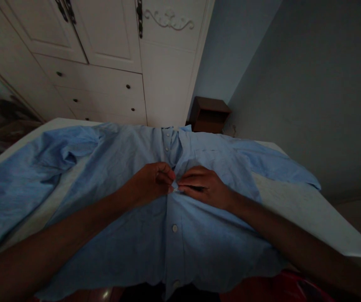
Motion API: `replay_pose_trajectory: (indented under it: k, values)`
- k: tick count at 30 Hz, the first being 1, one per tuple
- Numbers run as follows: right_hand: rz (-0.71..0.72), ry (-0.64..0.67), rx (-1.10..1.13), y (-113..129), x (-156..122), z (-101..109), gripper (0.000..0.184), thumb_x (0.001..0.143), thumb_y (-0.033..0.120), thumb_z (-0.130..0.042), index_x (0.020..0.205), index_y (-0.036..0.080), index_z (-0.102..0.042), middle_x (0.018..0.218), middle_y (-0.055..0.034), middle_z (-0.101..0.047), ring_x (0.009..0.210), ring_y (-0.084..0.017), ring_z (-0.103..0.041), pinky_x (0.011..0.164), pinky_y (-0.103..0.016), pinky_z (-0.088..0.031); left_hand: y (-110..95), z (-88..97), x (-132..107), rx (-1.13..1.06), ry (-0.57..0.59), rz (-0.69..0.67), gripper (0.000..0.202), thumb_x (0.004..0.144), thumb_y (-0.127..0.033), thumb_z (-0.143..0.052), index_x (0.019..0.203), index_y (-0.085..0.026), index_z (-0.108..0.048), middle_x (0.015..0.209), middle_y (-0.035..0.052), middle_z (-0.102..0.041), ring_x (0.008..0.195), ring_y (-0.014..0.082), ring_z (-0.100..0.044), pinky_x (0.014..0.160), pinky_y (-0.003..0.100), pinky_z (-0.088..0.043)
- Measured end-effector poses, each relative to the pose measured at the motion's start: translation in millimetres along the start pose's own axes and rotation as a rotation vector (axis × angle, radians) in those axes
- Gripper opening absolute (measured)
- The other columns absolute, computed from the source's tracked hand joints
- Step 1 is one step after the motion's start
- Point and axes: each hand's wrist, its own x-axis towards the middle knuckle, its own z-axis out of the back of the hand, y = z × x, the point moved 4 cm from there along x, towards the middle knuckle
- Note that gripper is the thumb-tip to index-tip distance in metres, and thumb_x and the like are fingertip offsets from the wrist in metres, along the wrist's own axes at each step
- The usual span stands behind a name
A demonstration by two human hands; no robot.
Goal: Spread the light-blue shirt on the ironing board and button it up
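Observation:
A light blue button-up shirt (120, 235) lies spread front side up, its collar at the far side and its sleeves out to both sides. My left hand (155, 178) pinches the front placket near mid-chest. Close against it, my right hand (203, 184) grips the other edge of the placket, fingertips almost touching the left ones. The fingers hide whatever button is there. Below them a white button (174, 228) shows on the closed part of the placket. Above, the front hangs open, with small buttons (167, 149) along the left edge.
Under the shirt is a white table (306, 214), its corner jutting out at right. A white wardrobe (105, 92) with drawers stands behind it. Farther back, a brown open cabinet (210, 113) sits by the grey wall. Something red (293, 287) shows below the near edge.

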Motion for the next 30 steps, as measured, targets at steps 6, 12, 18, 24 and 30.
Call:
replay_pose_trajectory:
  k: [6, 12, 18, 24, 30]
  values:
    - [0.029, -0.021, -0.115, 8.2, 0.1, 3.7, 0.015, 0.092, 0.027, -0.058, 0.093, 0.018, -0.069, 0.088, -0.0052, -0.07, 0.082, -0.014, -0.064, 0.077, -0.031, -0.051, 1.0, -1.8, -2.7, 0.092, -0.035, -0.106, 0.018, 0.067, -0.009, -0.06, 0.079, -0.017, -0.05, 0.064, -0.0046, -0.056, 0.06, 0.0102, -0.054, 0.054, 0.021, -0.039]
    - [0.1, -0.036, -0.141, 7.8, -2.4, 0.1, 0.019, 0.093, 0.027, -0.057, 0.104, 0.016, -0.068, 0.097, -0.0072, -0.07, 0.087, -0.016, -0.065, 0.078, -0.03, -0.054, 3.3, -0.3, 0.3, 0.105, -0.035, -0.165, 0.018, 0.068, -0.013, -0.063, 0.082, -0.017, -0.051, 0.071, -0.0021, -0.061, 0.067, 0.0115, -0.059, 0.06, 0.022, -0.044]
    - [0.088, -0.037, -0.254, 9.8, -3.4, -3.5, 0.017, 0.092, 0.027, -0.057, 0.098, 0.015, -0.067, 0.093, -0.0067, -0.071, 0.083, -0.016, -0.065, 0.076, -0.03, -0.055, 10.3, 3.3, 5.3, -0.016, -0.061, -0.11, 0.029, 0.062, -0.012, -0.07, 0.084, -0.017, -0.051, 0.075, -0.0019, -0.063, 0.069, 0.0124, -0.061, 0.062, 0.024, -0.048]
    - [0.081, -0.027, -0.315, 14.0, -3.7, -4.4, 0.018, 0.094, 0.028, -0.054, 0.093, 0.016, -0.068, 0.087, -0.0046, -0.071, 0.077, -0.014, -0.065, 0.073, -0.027, -0.054, 6.4, 2.0, 5.0, -0.055, -0.047, -0.033, 0.025, 0.059, -0.006, -0.068, 0.079, -0.014, -0.055, 0.071, -0.0023, -0.061, 0.064, 0.01, -0.058, 0.06, 0.022, -0.047]
    - [0.157, -0.024, -0.248, 12.0, -2.1, -1.3, 0.017, 0.094, 0.026, -0.054, 0.096, 0.016, -0.068, 0.089, -0.0049, -0.072, 0.078, -0.015, -0.065, 0.075, -0.029, -0.053, 6.1, 0.6, 5.7, -0.103, -0.007, 0.01, 0.026, 0.059, -0.004, -0.068, 0.079, -0.014, -0.054, 0.068, -0.0037, -0.058, 0.062, 0.0086, -0.055, 0.06, 0.021, -0.045]
